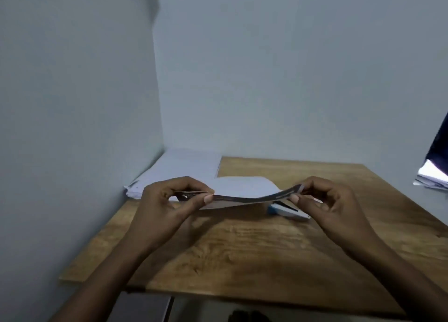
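I hold a thin set of paper sheets [244,193] level above the wooden table [254,254], seen almost edge-on and sagging in the middle. My left hand [167,200] pinches its left end between thumb and fingers. My right hand [324,200] pinches its right end the same way. Under the sheets, near my right hand, a white and blue stapler [288,210] lies on the table, partly hidden by the paper and my fingers.
A stack of white paper [179,169] lies in the table's far left corner against the walls. More papers and a dark object [434,174] show at the right edge. A grey wall runs close along the table's left side.
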{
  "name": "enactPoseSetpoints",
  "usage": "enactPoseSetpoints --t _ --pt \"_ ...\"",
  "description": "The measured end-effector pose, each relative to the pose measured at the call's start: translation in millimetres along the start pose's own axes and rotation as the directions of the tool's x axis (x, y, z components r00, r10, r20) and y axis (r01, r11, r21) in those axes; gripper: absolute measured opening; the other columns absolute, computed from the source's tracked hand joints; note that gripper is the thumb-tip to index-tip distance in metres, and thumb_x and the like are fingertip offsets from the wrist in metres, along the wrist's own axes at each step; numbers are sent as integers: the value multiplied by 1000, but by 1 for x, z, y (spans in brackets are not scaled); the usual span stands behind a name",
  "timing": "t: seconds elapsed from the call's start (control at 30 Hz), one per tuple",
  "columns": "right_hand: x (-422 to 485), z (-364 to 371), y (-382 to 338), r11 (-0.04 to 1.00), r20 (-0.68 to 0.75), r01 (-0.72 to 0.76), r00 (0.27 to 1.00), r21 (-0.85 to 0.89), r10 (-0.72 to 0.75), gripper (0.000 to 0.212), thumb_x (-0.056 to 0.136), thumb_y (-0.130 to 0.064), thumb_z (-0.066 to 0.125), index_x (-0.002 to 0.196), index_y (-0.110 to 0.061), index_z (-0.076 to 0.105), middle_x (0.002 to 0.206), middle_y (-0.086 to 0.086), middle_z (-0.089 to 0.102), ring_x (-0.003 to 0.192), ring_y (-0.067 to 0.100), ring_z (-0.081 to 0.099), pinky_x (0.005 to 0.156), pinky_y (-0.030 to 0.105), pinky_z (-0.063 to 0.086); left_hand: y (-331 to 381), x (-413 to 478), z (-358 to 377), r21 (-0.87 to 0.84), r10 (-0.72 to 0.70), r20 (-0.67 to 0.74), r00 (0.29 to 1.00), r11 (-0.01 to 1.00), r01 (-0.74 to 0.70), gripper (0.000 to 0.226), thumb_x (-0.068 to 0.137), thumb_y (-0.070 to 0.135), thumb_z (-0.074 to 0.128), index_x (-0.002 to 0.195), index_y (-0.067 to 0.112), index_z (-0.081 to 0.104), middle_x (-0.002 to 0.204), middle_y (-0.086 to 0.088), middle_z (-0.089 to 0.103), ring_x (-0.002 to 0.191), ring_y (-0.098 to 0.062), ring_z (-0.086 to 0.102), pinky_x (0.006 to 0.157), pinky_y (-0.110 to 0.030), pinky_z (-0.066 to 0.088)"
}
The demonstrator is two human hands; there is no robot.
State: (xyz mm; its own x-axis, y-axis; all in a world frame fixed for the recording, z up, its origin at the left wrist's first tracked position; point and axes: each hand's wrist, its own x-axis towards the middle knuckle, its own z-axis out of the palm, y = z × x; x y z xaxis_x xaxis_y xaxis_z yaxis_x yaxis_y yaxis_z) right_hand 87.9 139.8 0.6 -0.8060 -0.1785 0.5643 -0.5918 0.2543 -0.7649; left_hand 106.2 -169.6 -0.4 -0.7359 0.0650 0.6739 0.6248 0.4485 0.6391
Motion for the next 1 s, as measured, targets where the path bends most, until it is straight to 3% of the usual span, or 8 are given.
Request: enactPoseSetpoints --t 0.13,0.23,0.47,0.6,0.7,0.8,0.87,1.0 --pt "-48 -3 8 997 51 -81 995 -11 81 17 80 3 78 86 -13 78 95 3 80 102 13 74 88 24 58 3 -35 2 19 -24 248 968 1000 20 3 84 26 79 84 23 79 83 10 79 77 -9 74 69 -31 57" --pt "-71 0 10 986 134 -109 983 -123 126 14 72 -15 87 81 -19 77 95 -4 80 106 6 72 92 24 57 5 -54 -2 84 -19 344 939 996 -11 3 87 29 78 86 26 78 85 12 78 79 -8 74 70 -27 57" --pt "-82 8 6 849 347 221 937 -480 -48 22 80 -13 82 101 -19 78 115 -7 77 119 3 65 96 32 56 7 -78 -15 299 78 456 886 925 -235 20 98 40 54 97 26 67 97 14 78 82 -4 72 67 -32 56" --pt "-79 17 4 855 463 283 885 -435 -57 39 88 -25 74 127 -27 70 130 -7 70 127 7 61 109 31 48 2 -90 -10 409 123 538 834 827 -386 36 101 43 37 122 27 61 118 9 74 95 -18 72 74 -39 56" --pt "-78 27 6 863 494 297 867 -409 -65 31 93 -17 69 123 -25 73 131 -9 68 130 2 56 116 30 40 3 -89 -9 414 136 549 825 813 -409 39 100 42 42 132 32 63 123 10 74 100 -16 73 75 -35 59" --pt "-75 27 10 904 471 212 882 -371 -14 31 93 -13 69 122 -23 73 129 -8 68 128 -1 56 114 23 40 -1 -87 -8 347 108 478 871 888 -301 32 98 42 54 118 28 76 116 15 76 103 0 72 78 -25 60" --pt "-72 26 11 924 440 145 898 -353 27 31 92 -13 70 121 -23 74 127 -11 69 125 -5 57 110 16 41 -4 -85 -5 262 31 357 934 956 -132 26 92 42 64 102 26 82 100 17 79 87 8 72 69 -24 59" --pt "-67 29 9 918 344 78 936 -388 66 19 89 -19 73 106 -24 80 107 -7 79 104 0 70 89 19 55 -10 -81 3 256 -120 217 969 965 62 31 86 48 67 73 23 80 67 12 74 67 -4 66 57 -21 46"
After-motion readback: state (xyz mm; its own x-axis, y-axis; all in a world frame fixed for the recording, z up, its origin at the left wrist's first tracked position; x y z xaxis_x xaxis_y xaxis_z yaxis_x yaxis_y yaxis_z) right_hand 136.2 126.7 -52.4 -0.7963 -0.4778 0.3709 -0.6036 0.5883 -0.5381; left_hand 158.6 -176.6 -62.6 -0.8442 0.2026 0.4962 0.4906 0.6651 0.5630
